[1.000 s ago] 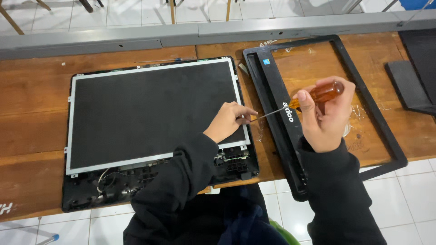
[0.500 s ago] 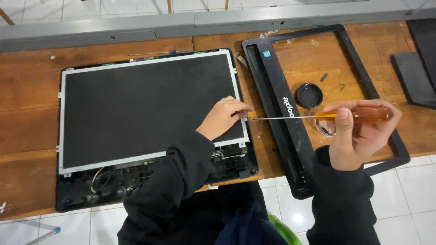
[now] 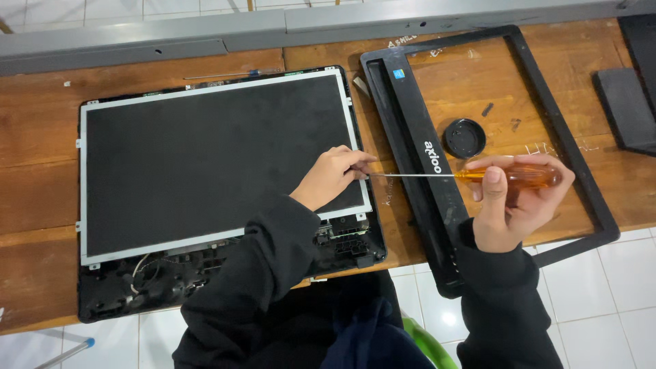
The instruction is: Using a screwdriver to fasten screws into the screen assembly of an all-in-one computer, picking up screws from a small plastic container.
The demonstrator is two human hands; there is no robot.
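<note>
R hand (image 3: 516,201) grips screwdriver (image 3: 478,175) horizontally; L hand (image 3: 333,176) pinches its tip at panel (image 3: 205,157) edge, beside bezel (image 3: 410,147).

The screen panel (image 3: 212,154) was matt black, edged by a thin silver-grey metal frame, and the casing under it was black too. Right of the panel lay an empty bezel (image 3: 410,150), glossy black with small white lettering and a tiny blue sticker near its top corner. Inside the bezel sat a round black cap (image 3: 465,138). The screwdriver (image 3: 478,175) had a translucent amber-orange handle and a bright steel shaft. The worktop (image 3: 41,137) showed reddish-brown wood grain (scuffed pale in places, with faint white chalk marks right of the cap). Both sleeves (image 3: 263,273) were black. Below the panel, the floor (image 3: 601,301) was white tile.
</note>
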